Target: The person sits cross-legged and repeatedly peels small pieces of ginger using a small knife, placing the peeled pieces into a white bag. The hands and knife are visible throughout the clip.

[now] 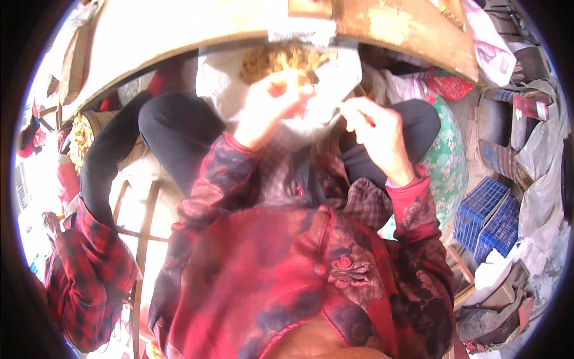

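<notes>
A white sack or cloth-lined container (216, 78) sits between my knees, with a heap of small yellowish-brown pieces (286, 60) at its far side. My left hand (270, 106) is over the container's near part, its fingers bent together in a pinch; strong glare washes out what they grip. To the right, near the container's right rim, my right hand (378, 128) is closed too, thumb and index finger pressed together. Something small and pale may be at those fingertips, too bright to name. The two hands are apart.
A wooden table (406, 36) curves across the far side, above the container. At left sits another person in a red-and-black checked shirt (95, 281), by a wooden frame (143, 233). Blue plastic crates (481, 215) and a green floral bag (445, 155) are at right.
</notes>
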Demonstrator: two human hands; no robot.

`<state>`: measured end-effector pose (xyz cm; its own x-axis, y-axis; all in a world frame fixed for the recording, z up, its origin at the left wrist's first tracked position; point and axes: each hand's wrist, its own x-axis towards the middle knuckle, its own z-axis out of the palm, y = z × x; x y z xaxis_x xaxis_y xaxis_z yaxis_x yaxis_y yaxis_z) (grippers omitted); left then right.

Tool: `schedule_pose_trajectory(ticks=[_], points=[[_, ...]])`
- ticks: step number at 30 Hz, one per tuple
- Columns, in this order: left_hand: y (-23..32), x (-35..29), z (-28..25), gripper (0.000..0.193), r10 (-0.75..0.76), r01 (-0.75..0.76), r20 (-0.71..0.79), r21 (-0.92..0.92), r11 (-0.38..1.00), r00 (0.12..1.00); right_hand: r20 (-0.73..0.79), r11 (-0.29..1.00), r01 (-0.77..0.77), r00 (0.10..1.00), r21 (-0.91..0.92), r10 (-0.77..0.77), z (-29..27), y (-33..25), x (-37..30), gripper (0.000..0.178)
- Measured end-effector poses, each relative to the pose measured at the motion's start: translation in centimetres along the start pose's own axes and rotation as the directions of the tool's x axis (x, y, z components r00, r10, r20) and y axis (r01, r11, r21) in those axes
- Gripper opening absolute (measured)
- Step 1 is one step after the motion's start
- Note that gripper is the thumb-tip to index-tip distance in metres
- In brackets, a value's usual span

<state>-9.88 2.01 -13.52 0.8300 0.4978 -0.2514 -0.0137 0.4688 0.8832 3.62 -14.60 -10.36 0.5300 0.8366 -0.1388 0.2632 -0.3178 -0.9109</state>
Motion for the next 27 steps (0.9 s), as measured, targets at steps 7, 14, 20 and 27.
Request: schedule_pose_trajectory(ticks=[7,14,20,27], points=[[9.8,9.8,-0.9,0.018,0.382,-0.383,0.054,0.233,0.894,0.923,-0.147,0.844,0.479,0.842,-0.241,-0.52,-3.9,-6.7,13.2,0.011],[8.3,12.1,-1.0,0.01,0.455,-0.428,-0.033,0.287,0.857,0.89,-0.233,0.722,0.359,0.781,-0.592,-0.579,-3.3,-3.7,15.7,0.021],[6.0,5.9,-1.3,0.028,0.65,-0.494,0.274,0.851,0.18,0.709,-0.27,0.973,0.143,0.959,0.179,-0.092,-1.0,-4.2,8.9,0.017],[-4.1,-1.6,-1.4,0.021,0.017,-0.019,0.23,0.007,1.0,0.973,-0.118,0.891,0.143,0.988,0.43,-0.102,4.9,-4.6,0.2,0.019]])
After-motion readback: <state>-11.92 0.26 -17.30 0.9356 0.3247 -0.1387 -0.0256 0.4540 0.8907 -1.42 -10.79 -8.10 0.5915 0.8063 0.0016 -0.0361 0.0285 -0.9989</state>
